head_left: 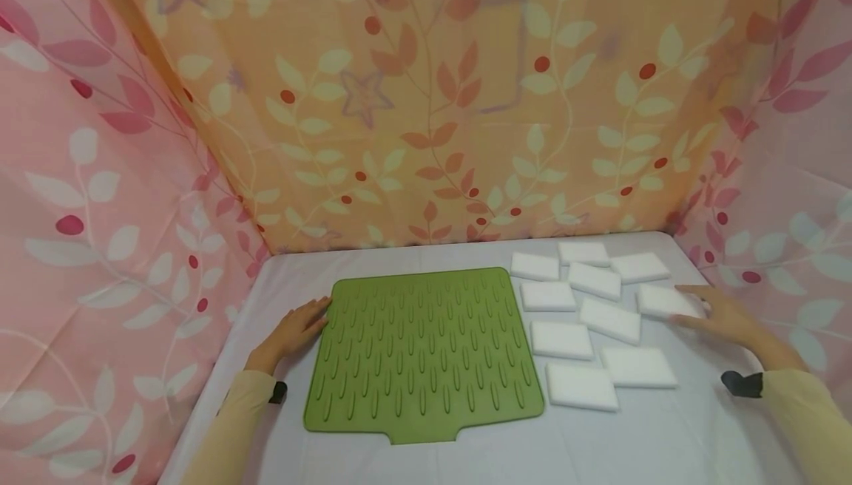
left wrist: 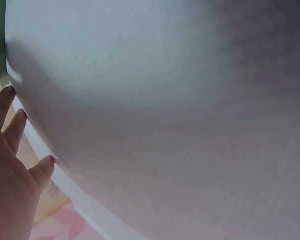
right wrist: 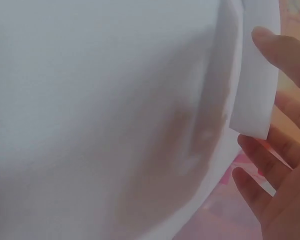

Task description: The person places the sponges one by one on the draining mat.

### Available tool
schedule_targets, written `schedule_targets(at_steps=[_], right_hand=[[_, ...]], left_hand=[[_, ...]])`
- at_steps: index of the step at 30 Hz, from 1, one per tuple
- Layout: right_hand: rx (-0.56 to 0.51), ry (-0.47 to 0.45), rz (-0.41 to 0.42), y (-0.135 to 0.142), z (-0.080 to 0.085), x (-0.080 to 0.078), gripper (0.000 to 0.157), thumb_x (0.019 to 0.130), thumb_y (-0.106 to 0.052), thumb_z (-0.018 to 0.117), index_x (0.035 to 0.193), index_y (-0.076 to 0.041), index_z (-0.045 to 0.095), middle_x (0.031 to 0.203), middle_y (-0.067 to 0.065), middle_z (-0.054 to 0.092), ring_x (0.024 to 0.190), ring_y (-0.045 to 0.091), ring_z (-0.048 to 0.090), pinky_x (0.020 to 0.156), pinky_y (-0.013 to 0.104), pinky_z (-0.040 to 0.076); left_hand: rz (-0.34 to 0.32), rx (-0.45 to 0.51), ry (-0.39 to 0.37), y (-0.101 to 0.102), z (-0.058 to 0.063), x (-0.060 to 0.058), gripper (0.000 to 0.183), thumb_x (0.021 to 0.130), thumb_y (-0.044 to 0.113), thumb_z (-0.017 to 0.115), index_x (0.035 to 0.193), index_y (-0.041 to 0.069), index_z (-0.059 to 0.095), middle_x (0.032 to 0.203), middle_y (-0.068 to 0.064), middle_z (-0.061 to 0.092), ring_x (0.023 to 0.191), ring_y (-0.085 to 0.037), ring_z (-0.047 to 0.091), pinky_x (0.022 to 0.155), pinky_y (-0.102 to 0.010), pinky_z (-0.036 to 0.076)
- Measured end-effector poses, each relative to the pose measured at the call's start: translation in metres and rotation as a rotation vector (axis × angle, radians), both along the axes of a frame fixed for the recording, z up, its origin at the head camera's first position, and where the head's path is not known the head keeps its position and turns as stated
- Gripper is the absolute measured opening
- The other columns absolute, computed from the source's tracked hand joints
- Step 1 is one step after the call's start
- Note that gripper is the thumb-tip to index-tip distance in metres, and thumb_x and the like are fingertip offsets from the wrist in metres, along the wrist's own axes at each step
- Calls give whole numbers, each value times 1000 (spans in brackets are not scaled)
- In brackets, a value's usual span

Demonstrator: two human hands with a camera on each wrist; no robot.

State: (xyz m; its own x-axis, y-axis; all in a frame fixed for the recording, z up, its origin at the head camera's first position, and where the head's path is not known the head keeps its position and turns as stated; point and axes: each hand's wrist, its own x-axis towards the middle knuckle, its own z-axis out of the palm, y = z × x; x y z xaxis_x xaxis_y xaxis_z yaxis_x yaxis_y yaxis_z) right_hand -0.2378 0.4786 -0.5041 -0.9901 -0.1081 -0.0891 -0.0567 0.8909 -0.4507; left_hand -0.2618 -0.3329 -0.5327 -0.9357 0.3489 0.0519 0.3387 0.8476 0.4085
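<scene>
Fingers, left hand: lying spread, touching green ridged rectangular mat near left edge of white cloth-covered table.
Right hand: pinching white rectangular foam block near right edge.

Orange backdrop, pink drapes, white tabletop

On the table, blocks lie right of the mat.
</scene>
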Motion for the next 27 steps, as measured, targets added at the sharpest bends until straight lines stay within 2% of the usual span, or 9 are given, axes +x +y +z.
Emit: schedule_targets(at_steps=[9,16,22,27], right_hand=[[-6,28,-7,-11,18,-3,88,78,-53,66,140,1,34,134,33,31,118,52,28,87,74,24],[8,78,25,-23,26,-17,83,80,-50,67,138,1,37,135,33,35,120,52,30,91,72,24],[27,67,31,-46,36,-30,84,79,-54,65,139,-2,38,136,31,36,122,50,32,93,71,25],[12,124,62,-65,42,-39,79,78,-51,68,136,-3,42,134,28,40,122,47,35,95,68,27]], left_hand=[[-1,-19,-8,0,-1,0,52,98,30,45,144,8,34,144,-18,38,133,-42,30,102,-67,18],[4,-36,12,1,-1,0,51,98,29,45,143,6,35,142,-21,40,131,-44,32,100,-69,20],[6,-22,12,2,1,1,51,98,27,45,142,4,36,141,-22,40,131,-44,32,100,-70,18],[-3,-18,12,1,-1,-1,51,98,27,46,142,3,36,141,-23,40,131,-45,32,99,-70,19]])
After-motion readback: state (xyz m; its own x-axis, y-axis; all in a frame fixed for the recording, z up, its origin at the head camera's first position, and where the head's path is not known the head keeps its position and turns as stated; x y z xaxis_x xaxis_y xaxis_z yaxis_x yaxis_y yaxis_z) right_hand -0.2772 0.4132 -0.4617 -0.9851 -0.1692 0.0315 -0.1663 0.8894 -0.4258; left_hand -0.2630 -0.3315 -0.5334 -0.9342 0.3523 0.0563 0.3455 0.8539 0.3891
